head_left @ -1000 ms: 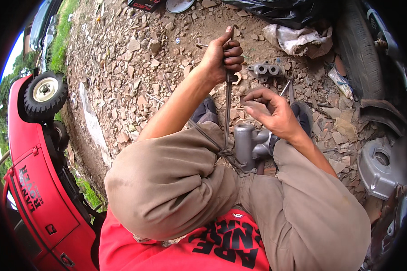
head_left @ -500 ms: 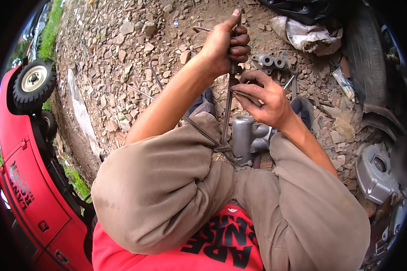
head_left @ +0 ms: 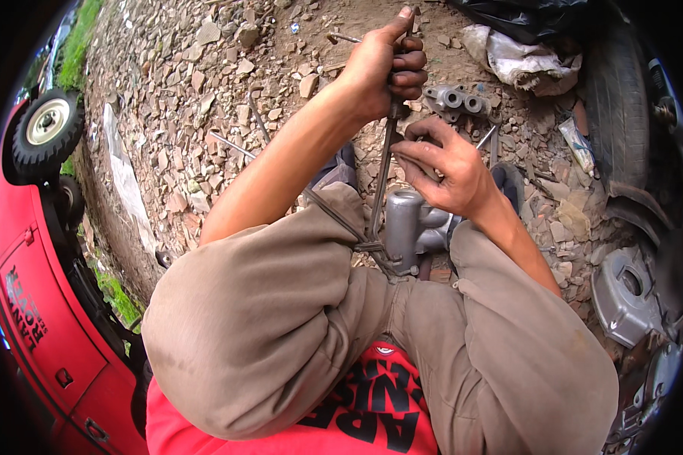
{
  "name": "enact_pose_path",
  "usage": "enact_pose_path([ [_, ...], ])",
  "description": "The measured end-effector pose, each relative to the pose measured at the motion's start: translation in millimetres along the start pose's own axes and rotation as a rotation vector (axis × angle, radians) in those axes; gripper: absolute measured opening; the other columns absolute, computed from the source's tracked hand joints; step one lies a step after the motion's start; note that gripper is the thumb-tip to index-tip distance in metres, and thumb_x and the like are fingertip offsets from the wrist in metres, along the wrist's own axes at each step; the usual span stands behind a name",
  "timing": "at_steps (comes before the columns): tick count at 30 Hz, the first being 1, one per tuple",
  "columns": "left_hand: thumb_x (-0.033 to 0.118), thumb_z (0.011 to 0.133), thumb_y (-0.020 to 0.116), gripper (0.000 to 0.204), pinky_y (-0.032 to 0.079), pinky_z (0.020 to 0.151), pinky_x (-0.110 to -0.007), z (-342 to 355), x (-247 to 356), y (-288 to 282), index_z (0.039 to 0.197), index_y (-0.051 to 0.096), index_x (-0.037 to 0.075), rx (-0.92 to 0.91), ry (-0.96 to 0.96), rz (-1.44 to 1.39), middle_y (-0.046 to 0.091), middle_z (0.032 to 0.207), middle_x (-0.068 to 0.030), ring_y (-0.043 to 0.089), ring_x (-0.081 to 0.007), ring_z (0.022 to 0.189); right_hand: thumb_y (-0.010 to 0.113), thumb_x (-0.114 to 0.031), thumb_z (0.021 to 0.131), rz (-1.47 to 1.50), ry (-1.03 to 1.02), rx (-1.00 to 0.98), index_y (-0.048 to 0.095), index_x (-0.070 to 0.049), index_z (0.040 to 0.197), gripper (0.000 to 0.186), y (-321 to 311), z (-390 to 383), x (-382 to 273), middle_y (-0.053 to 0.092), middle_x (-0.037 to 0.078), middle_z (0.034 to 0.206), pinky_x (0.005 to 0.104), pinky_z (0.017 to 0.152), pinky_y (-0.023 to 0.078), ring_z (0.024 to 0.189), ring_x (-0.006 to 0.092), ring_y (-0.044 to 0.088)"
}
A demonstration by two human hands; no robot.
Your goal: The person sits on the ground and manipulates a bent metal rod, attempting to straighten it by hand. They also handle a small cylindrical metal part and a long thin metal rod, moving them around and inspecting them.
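Note:
My left hand (head_left: 393,70) is wrapped in a fist round a long dark metal rod (head_left: 381,182), its thumb pointing up along the top end. The rod slants down to my lap, where its lower end meets a crossing metal bar (head_left: 340,216). Just below the fist, my right hand (head_left: 449,168) has its thumb and fingers pinched together against the rod's side. Whatever is between those fingertips is too small to make out. Below the right hand, a grey metal casting with round tubes (head_left: 404,224) stands between my legs.
Gravel and broken stone (head_left: 182,114) cover the ground. Ahead lies a small two-holed metal part (head_left: 460,100). On the right are a white sack (head_left: 520,64), a tyre (head_left: 618,106) and a silver metal housing (head_left: 622,299). A red vehicle (head_left: 38,280) with a knobbly wheel stands left.
The view has shifted slightly. My left fist keeps its hold on the rod, and the right hand stays pinched beside it with hardly any movement.

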State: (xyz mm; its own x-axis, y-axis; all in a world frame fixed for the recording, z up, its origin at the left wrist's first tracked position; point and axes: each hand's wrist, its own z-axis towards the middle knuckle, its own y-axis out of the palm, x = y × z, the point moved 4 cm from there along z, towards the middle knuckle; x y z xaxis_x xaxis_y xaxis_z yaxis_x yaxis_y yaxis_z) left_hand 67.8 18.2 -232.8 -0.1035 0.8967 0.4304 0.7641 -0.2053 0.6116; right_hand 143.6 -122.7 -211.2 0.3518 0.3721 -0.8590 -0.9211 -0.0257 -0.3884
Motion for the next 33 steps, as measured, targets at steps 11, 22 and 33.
enact_pose_path([
  [11, 0.058, 0.097, 0.046, 0.049, 0.016, 0.038, -0.024, 4, -2, -7, 0.069, 0.034, 0.020, 0.004, -0.006, -0.009, 0.024, 0.051, 0.0068, 0.022, -0.0080, 0.040, 0.072, 0.003, 0.074, 0.069, -0.008, -0.119, 0.070, -0.002, 0.099, 0.025, 7, -4, -5, 0.063, 0.014, 0.097, 0.0342, 0.068, 0.054, 0.080, 0.0279, 0.066],
  [22, 0.057, 0.097, 0.048, 0.050, 0.016, 0.042, -0.025, -2, -2, -1, 0.068, 0.034, 0.018, 0.009, 0.065, 0.041, 0.021, 0.052, 0.0070, 0.020, -0.0083, 0.043, 0.073, 0.001, 0.074, 0.134, -0.001, -0.173, 0.070, -0.003, 0.099, 0.025, 13, -9, -4, 0.064, 0.013, 0.101, 0.0346, 0.070, 0.055, 0.081, 0.0277, 0.066],
  [33, 0.056, 0.097, 0.048, 0.048, 0.019, 0.043, -0.026, 3, -3, -6, 0.072, 0.037, 0.017, -0.144, 0.035, -0.030, 0.025, 0.055, 0.0054, 0.025, -0.0094, 0.045, 0.074, 0.001, 0.074, 0.163, -0.023, -0.212, 0.070, -0.003, 0.096, 0.023, 26, -15, -9, 0.063, 0.013, 0.092, 0.0353, 0.068, 0.054, 0.078, 0.0289, 0.065],
])
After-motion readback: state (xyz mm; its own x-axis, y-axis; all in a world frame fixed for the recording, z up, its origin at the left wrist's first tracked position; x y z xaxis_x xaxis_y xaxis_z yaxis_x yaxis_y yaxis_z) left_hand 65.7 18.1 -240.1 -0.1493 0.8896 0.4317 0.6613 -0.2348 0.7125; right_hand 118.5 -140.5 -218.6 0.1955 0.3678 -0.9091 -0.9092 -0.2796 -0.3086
